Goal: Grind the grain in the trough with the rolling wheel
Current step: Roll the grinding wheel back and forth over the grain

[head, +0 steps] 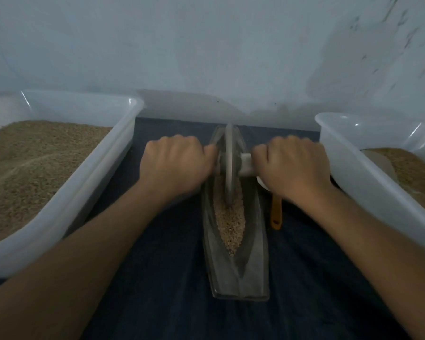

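Rolling wheel (pixel 229 165), upright in the far half of the trough (pixel 238 273) over pale grain (pixel 230 222); left hand (pixel 174 163) and right hand (pixel 292 165), fingers curled round its axle ends. Probably heavy, rigid stone, best gripped by that axle.
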Demonstrator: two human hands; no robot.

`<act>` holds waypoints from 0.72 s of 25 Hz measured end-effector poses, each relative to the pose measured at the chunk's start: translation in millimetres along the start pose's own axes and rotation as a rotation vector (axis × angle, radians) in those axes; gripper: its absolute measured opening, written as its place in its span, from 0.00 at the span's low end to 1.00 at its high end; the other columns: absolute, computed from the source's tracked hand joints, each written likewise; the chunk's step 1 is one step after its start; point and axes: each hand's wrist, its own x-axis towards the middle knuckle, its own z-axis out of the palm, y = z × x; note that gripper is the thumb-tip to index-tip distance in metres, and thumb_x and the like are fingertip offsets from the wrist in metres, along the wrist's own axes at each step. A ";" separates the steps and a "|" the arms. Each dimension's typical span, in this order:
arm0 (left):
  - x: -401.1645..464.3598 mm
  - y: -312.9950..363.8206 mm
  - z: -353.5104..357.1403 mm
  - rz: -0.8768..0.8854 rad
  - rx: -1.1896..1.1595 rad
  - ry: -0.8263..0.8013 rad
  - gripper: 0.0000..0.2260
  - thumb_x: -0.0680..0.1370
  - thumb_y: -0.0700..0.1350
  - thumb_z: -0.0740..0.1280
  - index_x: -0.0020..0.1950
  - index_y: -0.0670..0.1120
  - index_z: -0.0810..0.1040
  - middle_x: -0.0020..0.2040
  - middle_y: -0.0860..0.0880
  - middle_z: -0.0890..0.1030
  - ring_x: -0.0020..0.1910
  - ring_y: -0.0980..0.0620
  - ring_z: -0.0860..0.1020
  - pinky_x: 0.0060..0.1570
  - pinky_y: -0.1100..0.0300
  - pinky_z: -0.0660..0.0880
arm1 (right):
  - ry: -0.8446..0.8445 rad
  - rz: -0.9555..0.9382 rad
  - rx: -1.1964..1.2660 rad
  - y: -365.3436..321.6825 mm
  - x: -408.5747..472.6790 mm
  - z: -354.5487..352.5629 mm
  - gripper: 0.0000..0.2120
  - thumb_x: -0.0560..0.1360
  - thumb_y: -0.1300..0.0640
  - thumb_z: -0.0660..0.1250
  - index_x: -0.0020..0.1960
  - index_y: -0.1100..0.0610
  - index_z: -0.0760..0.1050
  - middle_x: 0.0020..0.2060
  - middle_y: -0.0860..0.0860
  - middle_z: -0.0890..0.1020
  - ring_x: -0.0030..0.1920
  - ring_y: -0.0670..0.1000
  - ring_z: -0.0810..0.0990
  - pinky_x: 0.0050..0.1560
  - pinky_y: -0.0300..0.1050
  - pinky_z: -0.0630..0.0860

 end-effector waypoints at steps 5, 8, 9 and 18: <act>43.3 -8.3 3.2 -0.121 -0.215 -0.300 0.23 0.80 0.59 0.44 0.54 0.47 0.72 0.50 0.45 0.74 0.47 0.42 0.71 0.48 0.47 0.65 | -0.394 0.014 0.073 14.3 54.9 3.2 0.27 0.79 0.42 0.43 0.38 0.55 0.72 0.32 0.54 0.75 0.33 0.56 0.75 0.35 0.47 0.66; 5.0 0.3 0.7 -0.002 -0.042 -0.010 0.12 0.86 0.53 0.52 0.49 0.48 0.69 0.41 0.48 0.70 0.40 0.43 0.72 0.38 0.51 0.66 | -0.160 -0.045 -0.056 3.2 22.7 -3.9 0.27 0.74 0.44 0.36 0.34 0.55 0.69 0.29 0.52 0.72 0.28 0.53 0.69 0.30 0.47 0.60; -13.3 3.4 -3.9 0.044 -0.009 0.070 0.11 0.86 0.51 0.54 0.46 0.49 0.67 0.38 0.49 0.68 0.37 0.44 0.72 0.35 0.52 0.65 | -0.055 -0.006 -0.025 -2.9 2.7 -7.7 0.26 0.75 0.45 0.37 0.30 0.54 0.66 0.26 0.51 0.70 0.26 0.52 0.67 0.29 0.46 0.60; -50.5 5.3 -14.4 -0.037 -0.178 0.127 0.20 0.82 0.56 0.48 0.37 0.50 0.71 0.31 0.53 0.72 0.28 0.50 0.71 0.28 0.55 0.66 | 0.162 0.007 0.089 -8.4 -39.9 -13.4 0.22 0.80 0.48 0.49 0.27 0.51 0.62 0.23 0.46 0.64 0.23 0.50 0.62 0.28 0.42 0.57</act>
